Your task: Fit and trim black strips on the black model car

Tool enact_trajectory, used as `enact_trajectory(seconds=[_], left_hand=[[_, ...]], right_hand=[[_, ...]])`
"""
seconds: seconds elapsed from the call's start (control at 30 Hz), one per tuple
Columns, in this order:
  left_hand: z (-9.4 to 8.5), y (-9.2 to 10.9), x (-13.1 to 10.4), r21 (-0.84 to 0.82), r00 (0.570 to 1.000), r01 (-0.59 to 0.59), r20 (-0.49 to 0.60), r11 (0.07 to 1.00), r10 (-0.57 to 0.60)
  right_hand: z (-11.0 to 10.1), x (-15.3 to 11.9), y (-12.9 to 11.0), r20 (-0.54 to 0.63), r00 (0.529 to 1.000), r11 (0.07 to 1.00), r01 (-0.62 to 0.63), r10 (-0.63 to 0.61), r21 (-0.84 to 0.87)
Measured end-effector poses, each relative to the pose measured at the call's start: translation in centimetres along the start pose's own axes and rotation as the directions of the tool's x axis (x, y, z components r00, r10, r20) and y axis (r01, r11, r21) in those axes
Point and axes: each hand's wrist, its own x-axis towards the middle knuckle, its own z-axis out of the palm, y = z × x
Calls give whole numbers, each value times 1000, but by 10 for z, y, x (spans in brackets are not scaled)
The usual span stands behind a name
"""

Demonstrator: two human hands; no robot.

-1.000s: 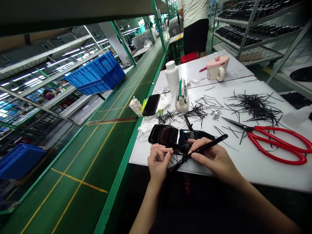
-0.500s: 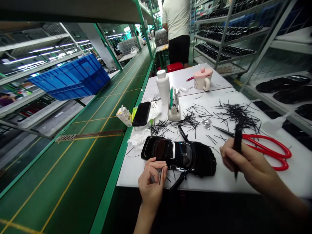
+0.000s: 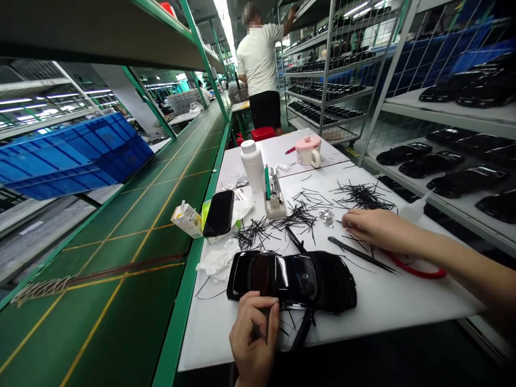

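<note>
head feed, my log: a black model car sits right way up on the white surface. stage, as i judge it: body looks assembled; near door and far door both open; work unfinished, since black strips lie loose in heaps and i cannot confirm any fitted. left hand: at the car's near side, grip pressed together at thumb and forefinger, apparently pinching one such strip, mostly hidden. right hand: over the red-handled scissors, fingers curled; i cannot tell whether it holds anything. slender black tool, perhaps tweezers, lies just beside it. materials: car shell glossy, rounded, mirror-like; strips thin, wiry; silver bits small, shiny; tissue soft, crumpled.
</note>
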Motion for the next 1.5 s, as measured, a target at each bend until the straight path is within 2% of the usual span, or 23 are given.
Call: enact_trajectory(seconds=[0.1,0.2,0.37,0.6,0.73,0.87,1.0,1.3,1.4,1.5], left_hand=[[-1,0,1,-3,1000,-23,20,1000,23],[-2,-1,1,6,999,-35,18,999,35],[-2,-1,1,27,999,-45,23,999,44],[-2,-4,-1,37,999,-47,25,998,47],[-2,-4,-1,41,999,-41,22,998,40],[-2,-4,-2,44,999,-40,36,998,38],[-2,-4,-4,33,999,-35,42,999,34],[-3,-1,-2,14,998,-30,47,999,29],[-2,2,-4,-7,998,42,37,999,-41],[0,4,-7,-83,983,179,-15,980,-181]], right_hand=[[2,19,-5,19,1000,999,11,-10,-39],[8,29,-10,20,999,995,-29,31,-100],[15,33,-17,9,993,976,-116,119,-187],[19,33,-35,3,989,949,-143,150,-279],[20,32,-36,4,992,942,-121,128,-312],[19,28,-29,-2,999,945,-42,43,-326],[21,23,-22,6,1000,946,27,-26,-324],[28,20,-12,-45,997,970,45,-57,-237],[35,22,-10,-53,997,984,53,-63,-170],[35,22,-10,-77,995,996,56,-61,-74]])
